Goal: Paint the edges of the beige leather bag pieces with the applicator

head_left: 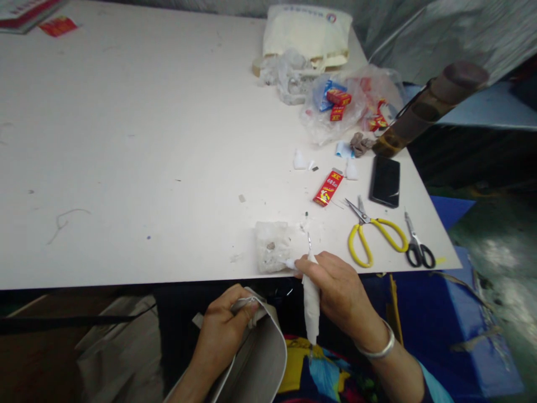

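My left hand (229, 322) is closed on the edge of a beige fabric bag (268, 352), pinching a fold near its opening below the table edge. In my right hand (339, 291) is a thin pointed metal tool with a white-wrapped handle (311, 308), its tip upward over the table. A small white tip, possibly cloth, sticks out by the right thumb. It reaches a whitish, stained pad (272, 246) lying at the table's front edge, a dark spot on its top. Part of the bag lies beyond the bottom of the view.
On the white table (146, 140), yellow-handled scissors (364, 229), black-handled scissors (416, 246) and a phone (385, 182) lie to the right. Behind them are a red box (328, 187), a tall brown bottle (432, 109), plastic bags (335, 126) and a cream bag (306, 36).
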A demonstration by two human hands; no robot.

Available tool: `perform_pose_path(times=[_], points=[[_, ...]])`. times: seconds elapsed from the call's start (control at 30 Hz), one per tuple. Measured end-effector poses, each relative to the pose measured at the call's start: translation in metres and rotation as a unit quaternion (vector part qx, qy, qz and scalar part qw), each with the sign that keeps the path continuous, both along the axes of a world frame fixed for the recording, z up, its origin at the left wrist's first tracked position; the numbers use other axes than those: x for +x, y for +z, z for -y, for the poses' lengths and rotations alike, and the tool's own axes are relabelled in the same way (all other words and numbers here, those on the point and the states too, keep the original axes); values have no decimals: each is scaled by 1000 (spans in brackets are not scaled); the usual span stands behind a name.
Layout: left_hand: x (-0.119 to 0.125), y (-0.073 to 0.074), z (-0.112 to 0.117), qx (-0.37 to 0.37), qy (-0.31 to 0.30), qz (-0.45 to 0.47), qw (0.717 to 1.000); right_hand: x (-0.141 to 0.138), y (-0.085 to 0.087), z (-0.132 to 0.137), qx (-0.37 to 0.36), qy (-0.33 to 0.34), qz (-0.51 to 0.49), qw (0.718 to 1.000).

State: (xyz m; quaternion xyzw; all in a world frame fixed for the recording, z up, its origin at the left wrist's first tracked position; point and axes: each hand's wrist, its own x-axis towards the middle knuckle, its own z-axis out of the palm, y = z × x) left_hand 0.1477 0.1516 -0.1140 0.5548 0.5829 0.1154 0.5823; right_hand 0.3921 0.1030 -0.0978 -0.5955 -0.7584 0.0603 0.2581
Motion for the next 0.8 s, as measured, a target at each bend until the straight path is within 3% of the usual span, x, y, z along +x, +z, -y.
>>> perform_pose_path(times=[0.33,0.8], points=[[-2,-3,0,3,-1,3,1000,1,2,-2,9,2,18,1000],[-4,-6,1,-3,-4,4,1000,4,-9,-1,12,9,-22,1000]])
